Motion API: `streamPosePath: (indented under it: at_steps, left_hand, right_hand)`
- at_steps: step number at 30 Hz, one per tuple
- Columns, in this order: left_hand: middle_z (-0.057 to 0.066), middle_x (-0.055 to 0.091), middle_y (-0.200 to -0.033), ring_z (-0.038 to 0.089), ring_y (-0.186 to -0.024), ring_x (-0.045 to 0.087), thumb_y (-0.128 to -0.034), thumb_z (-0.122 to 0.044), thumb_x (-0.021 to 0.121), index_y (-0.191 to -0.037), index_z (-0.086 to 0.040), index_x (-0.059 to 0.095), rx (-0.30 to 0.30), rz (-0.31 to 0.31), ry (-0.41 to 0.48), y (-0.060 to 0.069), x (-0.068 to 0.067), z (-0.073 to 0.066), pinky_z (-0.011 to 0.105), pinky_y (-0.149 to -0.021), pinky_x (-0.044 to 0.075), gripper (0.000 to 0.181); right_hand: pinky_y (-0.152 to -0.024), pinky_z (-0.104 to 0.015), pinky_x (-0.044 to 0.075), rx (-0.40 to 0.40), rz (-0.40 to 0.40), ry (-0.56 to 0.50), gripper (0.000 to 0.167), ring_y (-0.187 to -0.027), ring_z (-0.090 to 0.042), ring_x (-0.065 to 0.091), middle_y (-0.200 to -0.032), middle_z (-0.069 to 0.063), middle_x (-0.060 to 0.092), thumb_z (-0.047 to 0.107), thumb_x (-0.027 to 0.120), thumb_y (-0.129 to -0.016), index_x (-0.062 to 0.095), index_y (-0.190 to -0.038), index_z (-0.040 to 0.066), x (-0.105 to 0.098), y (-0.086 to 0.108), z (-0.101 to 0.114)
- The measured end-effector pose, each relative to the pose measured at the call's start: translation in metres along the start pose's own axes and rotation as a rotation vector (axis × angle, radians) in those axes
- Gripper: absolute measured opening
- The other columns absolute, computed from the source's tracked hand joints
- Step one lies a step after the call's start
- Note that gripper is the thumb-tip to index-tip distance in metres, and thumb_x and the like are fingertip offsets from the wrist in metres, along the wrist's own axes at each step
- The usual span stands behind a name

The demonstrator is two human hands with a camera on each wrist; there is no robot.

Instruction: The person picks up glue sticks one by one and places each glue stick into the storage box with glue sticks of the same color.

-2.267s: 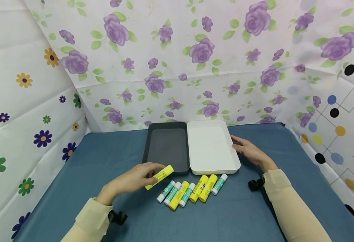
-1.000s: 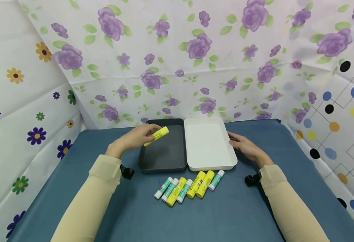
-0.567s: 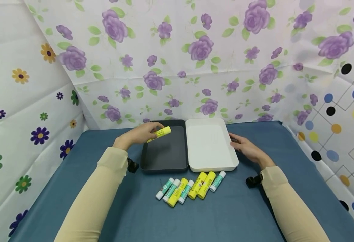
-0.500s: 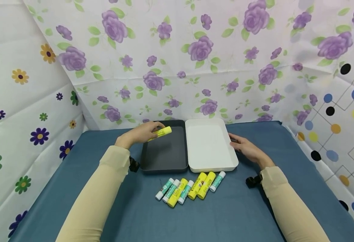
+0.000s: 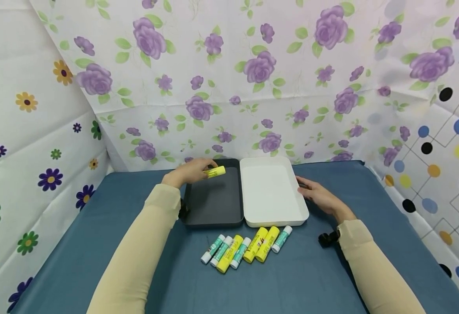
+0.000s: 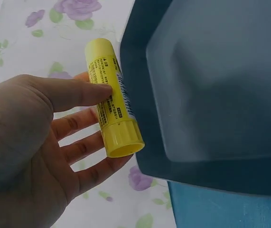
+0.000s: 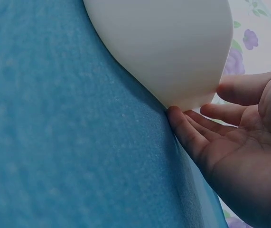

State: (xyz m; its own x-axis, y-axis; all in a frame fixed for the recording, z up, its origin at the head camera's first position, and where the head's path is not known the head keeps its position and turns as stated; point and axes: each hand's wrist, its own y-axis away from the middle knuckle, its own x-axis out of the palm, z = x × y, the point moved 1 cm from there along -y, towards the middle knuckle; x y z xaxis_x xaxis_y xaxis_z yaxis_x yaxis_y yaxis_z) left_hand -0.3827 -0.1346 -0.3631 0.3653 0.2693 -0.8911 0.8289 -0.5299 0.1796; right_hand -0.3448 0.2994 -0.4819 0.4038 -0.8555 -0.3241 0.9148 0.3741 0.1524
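Head view: the left hand (image 5: 192,172) pinches a yellow cylindrical printed tube (image 5: 215,172) above the far part of a dark-grey rectangular tray (image 5: 213,207). Nearer, seven yellow or teal-and-white tubes (image 5: 230,254) lie on blue cloth (image 5: 229,292). Then comes a white rectangular tray (image 5: 274,192), its right side touched by the right hand (image 5: 323,198), fingers loosely spread.

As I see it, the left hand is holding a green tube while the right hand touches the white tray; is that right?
Not quite: the tube in the left hand is yellow, as the left wrist view shows. The right hand does touch the white tray.
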Motion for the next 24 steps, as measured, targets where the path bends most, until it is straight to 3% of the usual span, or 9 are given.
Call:
streamPosePath:
  at_steps: [15, 24]
  left_hand:
    - [0.017, 0.055, -0.147, 0.036, -0.132, 0.054, -0.1056, -0.001, 0.056, -0.145, -0.016, 0.06, -0.078, 0.045, -0.087, -0.026, 0.013, 0.008, 0.05, -0.106, 0.046, 0.043]
    - [0.014, 0.061, -0.135, 0.031, -0.12, 0.059, -0.1024, 0.001, 0.061, -0.14, -0.023, 0.066, -0.107, 0.066, -0.128, -0.034, 0.02, 0.008, 0.047, -0.1, 0.049, 0.045]
  right_hand:
    - [-0.121, -0.067, 0.016, 0.018, -0.006, -0.001, 0.066, -0.157, -0.044, 0.013, -0.173, -0.018, 0.008, 0.026, 0.044, -0.114, 0.01, -0.168, 0.011, 0.001, -0.001, -0.001]
    - [-0.121, -0.067, 0.016, 0.026, -0.018, -0.006, 0.064, -0.157, -0.044, 0.013, -0.173, -0.018, 0.009, 0.024, 0.043, -0.114, 0.011, -0.168, 0.01, 0.002, -0.001, 0.001]
